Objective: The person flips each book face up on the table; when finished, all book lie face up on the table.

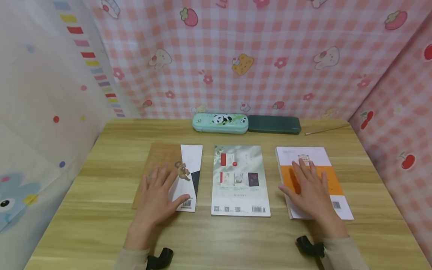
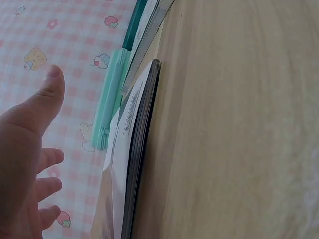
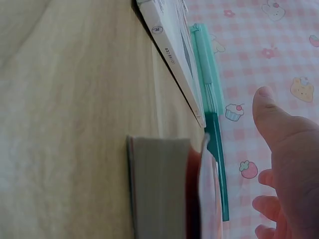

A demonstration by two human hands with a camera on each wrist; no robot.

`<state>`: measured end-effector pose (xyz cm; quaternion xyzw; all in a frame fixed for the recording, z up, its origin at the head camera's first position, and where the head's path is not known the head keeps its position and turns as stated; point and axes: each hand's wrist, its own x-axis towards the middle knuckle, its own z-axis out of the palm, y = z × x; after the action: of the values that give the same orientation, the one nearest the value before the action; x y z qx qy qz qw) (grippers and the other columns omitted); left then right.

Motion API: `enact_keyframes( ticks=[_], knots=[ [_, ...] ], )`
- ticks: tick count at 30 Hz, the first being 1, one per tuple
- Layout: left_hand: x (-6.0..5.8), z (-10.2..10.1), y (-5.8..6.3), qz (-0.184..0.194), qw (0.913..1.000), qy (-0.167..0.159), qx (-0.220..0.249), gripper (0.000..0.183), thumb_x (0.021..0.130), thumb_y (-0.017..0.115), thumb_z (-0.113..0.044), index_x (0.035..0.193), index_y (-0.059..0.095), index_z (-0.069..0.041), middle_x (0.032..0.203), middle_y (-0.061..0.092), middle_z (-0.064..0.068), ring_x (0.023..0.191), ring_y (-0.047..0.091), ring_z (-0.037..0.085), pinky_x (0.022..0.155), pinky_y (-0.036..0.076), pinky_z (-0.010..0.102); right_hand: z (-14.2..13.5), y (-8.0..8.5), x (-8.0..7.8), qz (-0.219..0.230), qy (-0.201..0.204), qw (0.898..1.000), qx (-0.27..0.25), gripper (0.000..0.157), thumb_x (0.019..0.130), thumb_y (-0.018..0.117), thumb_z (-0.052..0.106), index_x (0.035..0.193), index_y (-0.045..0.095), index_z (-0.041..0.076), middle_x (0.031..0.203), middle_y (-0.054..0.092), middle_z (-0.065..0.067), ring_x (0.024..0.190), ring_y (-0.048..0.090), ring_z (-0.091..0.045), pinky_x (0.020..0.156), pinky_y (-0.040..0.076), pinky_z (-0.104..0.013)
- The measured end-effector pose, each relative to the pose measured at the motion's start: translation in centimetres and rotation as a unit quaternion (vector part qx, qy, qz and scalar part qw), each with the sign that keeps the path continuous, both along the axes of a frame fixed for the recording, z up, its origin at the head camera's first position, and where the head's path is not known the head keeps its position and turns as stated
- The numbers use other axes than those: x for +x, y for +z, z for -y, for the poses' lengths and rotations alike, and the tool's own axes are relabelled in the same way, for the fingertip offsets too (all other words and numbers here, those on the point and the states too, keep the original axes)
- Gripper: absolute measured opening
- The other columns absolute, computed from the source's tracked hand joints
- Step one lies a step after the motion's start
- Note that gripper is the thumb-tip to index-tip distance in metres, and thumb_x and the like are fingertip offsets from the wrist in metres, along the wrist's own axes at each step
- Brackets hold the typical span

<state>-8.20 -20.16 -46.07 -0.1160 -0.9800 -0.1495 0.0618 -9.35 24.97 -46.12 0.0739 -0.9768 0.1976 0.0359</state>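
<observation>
In the head view, the left hand [image 1: 156,197], fingers spread, is over a brown-and-white paper book [image 1: 179,161] at nine o'clock from a rectangular pale-green paper booklet [image 1: 241,202]; the right hand [image 1: 312,195], likewise spread, is over a thick white-and-orange paper book [image 1: 332,184] at three o'clock; the left wrist view shows hand and book apart; so does the right wrist view.
</observation>
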Motion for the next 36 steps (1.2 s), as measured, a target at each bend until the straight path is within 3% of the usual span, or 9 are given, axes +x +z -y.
enact_keyframes(
  ticks=[12, 25, 29, 36],
  knots=[
    [-0.2, 0.6, 0.2, 0.006, 1.0, 0.002, 0.004, 0.087, 0.086, 0.068, -0.065, 0.153, 0.044, -0.016, 0.164, 0.027, 0.018, 0.149, 0.018, 0.048, 0.114, 0.01, 0.076, 0.5, 0.6, -0.7, 0.021, 0.007, 1.0, -0.005, 0.094, 0.093, 0.06, 0.064, 0.16, 0.027, 0.007, 0.165, 0.018, -0.023, 0.15, 0.009, -0.05, 0.117, 0.003, -0.072],
    [0.5, 1.2, -0.2, -0.019, 0.9995, 0.009, 0.023, 0.086, 0.084, 0.072, -0.063, 0.15, 0.048, -0.013, 0.162, 0.03, 0.018, 0.147, 0.023, 0.048, 0.112, 0.013, 0.078, 1.5, 0.6, -1.4, -0.002, 0.022, 1.0, -0.001, 0.092, 0.091, 0.065, 0.059, 0.158, 0.032, 0.006, 0.163, 0.026, -0.023, 0.149, 0.017, -0.049, 0.117, 0.013, -0.07],
    [0.6, 1.6, -0.2, -0.031, 0.9987, 0.01, 0.039, 0.084, 0.083, 0.076, -0.056, 0.149, 0.049, -0.011, 0.161, 0.032, 0.018, 0.146, 0.025, 0.048, 0.111, 0.013, 0.078, 1.8, 0.8, -1.9, -0.029, 0.028, 0.999, -0.01, 0.088, 0.09, 0.072, 0.05, 0.155, 0.036, 0.004, 0.159, 0.033, -0.026, 0.145, 0.026, -0.05, 0.115, 0.019, -0.07],
    [0.6, 2.4, -0.1, -0.047, 0.9968, -0.004, 0.064, 0.085, 0.084, 0.079, -0.048, 0.149, 0.047, -0.003, 0.158, 0.037, 0.02, 0.146, 0.029, 0.044, 0.111, 0.02, 0.075, 2.3, 0.9, -3.1, -0.073, 0.039, 0.995, -0.051, 0.072, 0.089, 0.078, 0.037, 0.146, 0.05, 0.002, 0.142, 0.055, -0.024, 0.128, 0.052, -0.046, 0.106, 0.04, -0.064]
  ],
)
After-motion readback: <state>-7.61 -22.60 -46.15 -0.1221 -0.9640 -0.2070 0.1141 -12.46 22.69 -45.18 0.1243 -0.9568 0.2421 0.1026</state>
